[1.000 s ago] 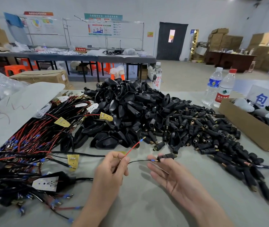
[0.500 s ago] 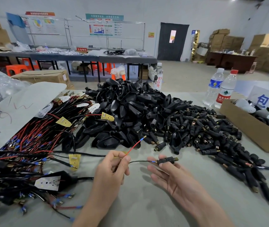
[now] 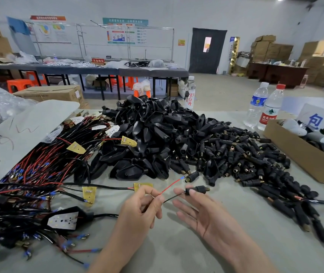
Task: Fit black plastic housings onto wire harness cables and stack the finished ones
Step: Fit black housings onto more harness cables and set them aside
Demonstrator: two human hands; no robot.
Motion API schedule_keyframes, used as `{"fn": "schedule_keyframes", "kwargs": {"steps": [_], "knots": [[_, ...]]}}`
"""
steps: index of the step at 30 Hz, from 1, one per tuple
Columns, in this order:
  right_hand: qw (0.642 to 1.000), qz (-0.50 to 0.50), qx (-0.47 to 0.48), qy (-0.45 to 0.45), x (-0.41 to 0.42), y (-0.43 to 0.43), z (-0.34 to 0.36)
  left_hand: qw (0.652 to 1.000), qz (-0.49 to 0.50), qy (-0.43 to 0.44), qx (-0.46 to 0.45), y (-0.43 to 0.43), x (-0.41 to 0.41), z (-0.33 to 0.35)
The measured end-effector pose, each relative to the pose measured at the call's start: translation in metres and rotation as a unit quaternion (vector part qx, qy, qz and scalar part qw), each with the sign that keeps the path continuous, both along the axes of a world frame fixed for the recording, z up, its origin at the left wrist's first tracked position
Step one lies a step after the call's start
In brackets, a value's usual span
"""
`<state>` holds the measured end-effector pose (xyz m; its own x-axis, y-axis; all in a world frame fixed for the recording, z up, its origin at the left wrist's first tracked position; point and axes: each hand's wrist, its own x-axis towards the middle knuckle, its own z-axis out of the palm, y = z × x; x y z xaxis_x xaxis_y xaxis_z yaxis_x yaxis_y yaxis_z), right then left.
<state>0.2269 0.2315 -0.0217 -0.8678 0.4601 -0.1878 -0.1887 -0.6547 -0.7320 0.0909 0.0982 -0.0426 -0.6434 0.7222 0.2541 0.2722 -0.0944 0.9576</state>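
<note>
Table point(image 3: 176, 253): grey top filled the lower frame, as before.
Housings point(image 3: 149, 138): a black heap sat at centre frame, unmoved.
Cables point(image 3: 39, 168): a red-and-black bundle with blue tips lay at left, touching the heap.
Plugs point(image 3: 255, 164): small black barrels were spread right of the heap.
Box point(image 3: 299, 154): cardboard, at the right edge; a card in it bore a blue "包".
Right hand point(image 3: 212, 219): lay palm up at lower centre, fingers straight and spread wide, the topmost fingertip touching the held plug, much as half a second earlier.
Left hand point(image 3: 141, 209): was curled, thumb and forefinger pinching the held cable by its red and black leads.
Red-label bottle point(image 3: 270, 109): stood at upper right beside a blue-label one; it read "农夫山".
Far bottle point(image 3: 190, 95): stood behind the heap, marked "京白开" in red.
Held cable point(image 3: 106, 186): ran leftward from the left hand.
Held plug point(image 3: 197, 189): now covered the black lead's blue tip, which showed earlier.
Red sign point(image 3: 98, 61): sat on the rear tables and read "不合格区".
</note>
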Motion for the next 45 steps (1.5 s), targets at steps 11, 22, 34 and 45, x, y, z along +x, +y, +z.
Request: {"fn": "schedule_keyframes", "kwargs": {"steps": [11, 22, 34, 45], "knots": [[0.989, -0.004, 0.130, -0.077, -0.013, -0.017, -0.009, 0.999, 0.026, 0.022, -0.015, 0.001, 0.003, 0.001], [0.992, -0.085, 0.060, -0.067, -0.015, -0.015, -0.009, 1.000, 0.013, 0.028, -0.004, -0.004, 0.005, 0.015], [0.993, -0.101, -0.039, -0.038, -0.013, -0.016, -0.001, 0.995, 0.023, -0.082, 0.055, 0.000, 0.014, 0.023], [0.990, -0.098, -0.095, -0.023, -0.013, -0.013, 0.003, 0.984, 0.042, -0.151, 0.084, 0.002, 0.013, 0.023]]}}
